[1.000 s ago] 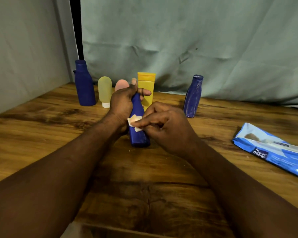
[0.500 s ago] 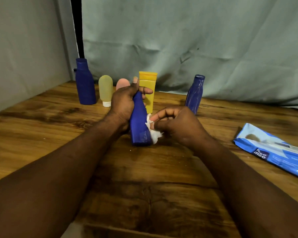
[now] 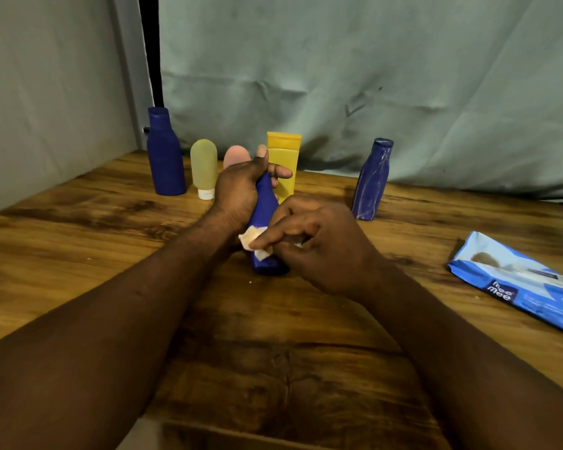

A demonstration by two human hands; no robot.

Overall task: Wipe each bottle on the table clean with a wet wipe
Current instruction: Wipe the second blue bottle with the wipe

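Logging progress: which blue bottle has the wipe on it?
The front blue bottle, gripped by the left hand, the right hand pressing the wet wipe on it; the far-left bottle and scuffed right bottle stand free.

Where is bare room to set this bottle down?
Bare wood lies between the yellow tube and the scuffed blue bottle, and between the right hand and the wipes pack. It is crowded from the tall blue bottle to that tube.

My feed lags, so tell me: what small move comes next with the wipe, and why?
Probably slide the wipe upward: the right hand presses it low on the blue bottle, which the left hand grips near the top.
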